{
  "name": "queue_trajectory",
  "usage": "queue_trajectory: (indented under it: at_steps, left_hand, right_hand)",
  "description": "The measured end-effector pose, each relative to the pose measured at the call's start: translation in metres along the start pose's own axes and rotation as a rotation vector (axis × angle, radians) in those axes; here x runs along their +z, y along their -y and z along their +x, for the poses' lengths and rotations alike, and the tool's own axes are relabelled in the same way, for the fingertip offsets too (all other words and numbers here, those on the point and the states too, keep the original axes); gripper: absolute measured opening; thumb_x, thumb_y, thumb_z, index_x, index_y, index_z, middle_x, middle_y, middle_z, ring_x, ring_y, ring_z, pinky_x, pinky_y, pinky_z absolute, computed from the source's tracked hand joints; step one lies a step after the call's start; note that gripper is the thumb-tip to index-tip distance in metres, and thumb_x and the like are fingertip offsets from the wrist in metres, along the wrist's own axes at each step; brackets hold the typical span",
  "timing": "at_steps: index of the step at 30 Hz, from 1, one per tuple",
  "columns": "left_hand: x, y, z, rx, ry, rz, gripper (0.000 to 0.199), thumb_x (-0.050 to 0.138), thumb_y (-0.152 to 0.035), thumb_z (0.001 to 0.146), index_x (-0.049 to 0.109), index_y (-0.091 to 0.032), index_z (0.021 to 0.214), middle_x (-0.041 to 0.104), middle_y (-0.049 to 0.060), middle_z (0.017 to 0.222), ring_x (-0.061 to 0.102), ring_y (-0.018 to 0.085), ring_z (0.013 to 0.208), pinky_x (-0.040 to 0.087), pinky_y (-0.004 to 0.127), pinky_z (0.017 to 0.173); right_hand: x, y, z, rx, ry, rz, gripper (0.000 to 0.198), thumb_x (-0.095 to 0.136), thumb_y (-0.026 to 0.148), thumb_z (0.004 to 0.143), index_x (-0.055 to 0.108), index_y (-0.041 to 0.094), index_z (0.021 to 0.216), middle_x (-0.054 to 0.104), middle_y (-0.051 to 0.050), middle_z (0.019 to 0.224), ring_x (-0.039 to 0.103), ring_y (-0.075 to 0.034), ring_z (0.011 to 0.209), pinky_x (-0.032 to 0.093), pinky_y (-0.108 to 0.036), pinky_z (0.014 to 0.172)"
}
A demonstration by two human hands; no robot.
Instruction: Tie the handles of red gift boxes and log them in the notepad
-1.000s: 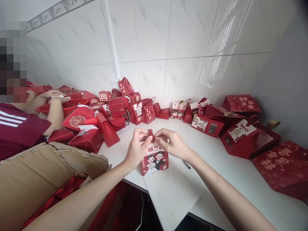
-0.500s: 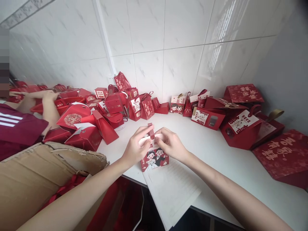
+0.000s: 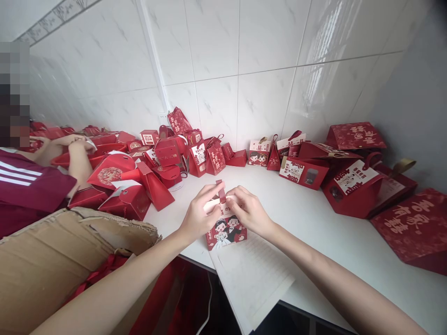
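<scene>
A small red gift box (image 3: 228, 232) with a cartoon bride and groom on its front stands upright near the table's front edge, partly over some printed paper. My left hand (image 3: 200, 211) is closed on the left side of its pale top edge, thumb in front. On the right side of that edge, my right hand (image 3: 247, 209) pinches with thumb and fingers. Between the hands a dark red ribbon handle (image 3: 221, 191) rises from the box top, touching the left fingers. My fingers hide part of the printing below the top edge.
Finished-looking red gift boxes (image 3: 303, 173) line the tiled wall and the right side. More red boxes (image 3: 125, 197) pile up at the left. An open cardboard carton (image 3: 45, 246) stands front left. Printed paper (image 3: 254, 279) overhangs the table edge. A co-worker's arm (image 3: 78, 160) reaches in at far left.
Both hands keep their hold at the box top, the fingers shifting slightly. The view has turned a little to the left. The co-worker's hands have moved closer together.
</scene>
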State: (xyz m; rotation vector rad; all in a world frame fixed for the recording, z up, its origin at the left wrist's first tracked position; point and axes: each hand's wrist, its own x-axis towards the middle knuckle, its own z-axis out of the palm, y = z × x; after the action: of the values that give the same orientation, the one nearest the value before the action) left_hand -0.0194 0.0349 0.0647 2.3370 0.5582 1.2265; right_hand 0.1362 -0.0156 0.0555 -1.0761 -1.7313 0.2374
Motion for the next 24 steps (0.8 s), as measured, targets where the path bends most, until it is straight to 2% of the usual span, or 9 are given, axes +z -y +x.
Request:
queue_trajectory:
  at_steps: [24]
  left_hand:
    - [-0.0028, -0.0044, 0.0022, -0.048, 0.016, -0.039, 0.046, 0.046, -0.012, 0.078, 0.05, -0.019, 0.124, 0.055, 0.007, 0.114, 0.05, 0.02, 0.111, 0.042, 0.034, 0.096]
  right_hand:
    - [-0.0014, 0.0013, 0.0021, 0.02, 0.026, -0.016, 0.013, 0.042, 0.021, 0.09, 0.052, 0.019, 0.083, 0.051, -0.002, 0.081, 0.051, -0.015, 0.075, 0.04, -0.028, 0.072]
